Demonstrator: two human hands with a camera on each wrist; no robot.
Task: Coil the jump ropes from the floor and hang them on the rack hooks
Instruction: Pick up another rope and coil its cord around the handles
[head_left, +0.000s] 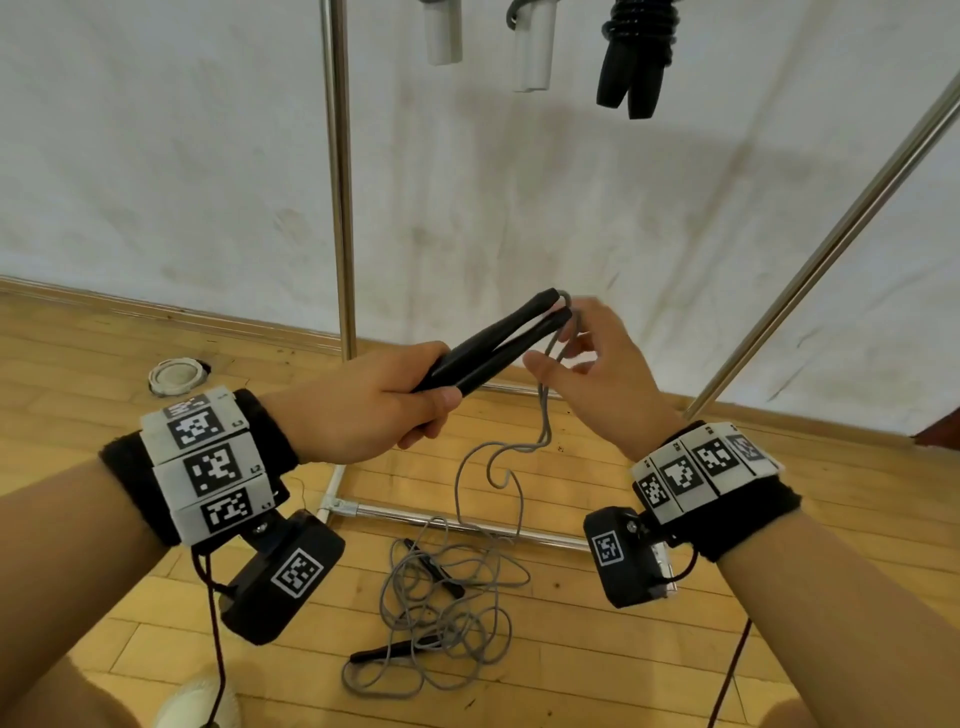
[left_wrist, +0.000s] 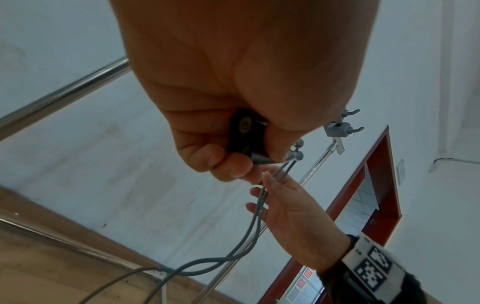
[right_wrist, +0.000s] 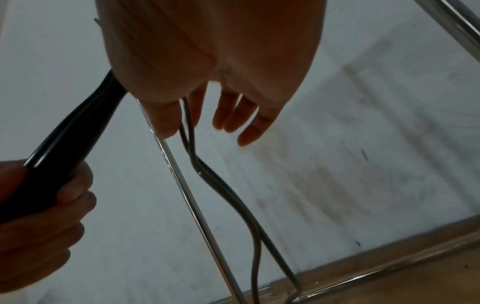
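My left hand (head_left: 384, 410) grips two black jump-rope handles (head_left: 498, 348) held side by side, tips pointing up and right. Their butt ends (left_wrist: 244, 131) show in the fist in the left wrist view. A doubled grey cord (head_left: 543, 426) drops from the handle tips to a loose tangle (head_left: 447, 613) on the floor. My right hand (head_left: 597, 374) is at the handle tips. It pinches the cord (right_wrist: 187, 127) lightly between thumb and index finger, and the other fingers are spread. Two more black handles (head_left: 389, 650) lie in the tangle.
Coiled ropes hang at the top of the rack: white handles (head_left: 442, 36), (head_left: 532, 52) and black handles (head_left: 628, 73). A chrome post (head_left: 338, 182) stands ahead, a second post (head_left: 831, 239) on the right, and the base bar (head_left: 467, 525) crosses the floor. A round white fitting (head_left: 174, 375) is set in the floor.
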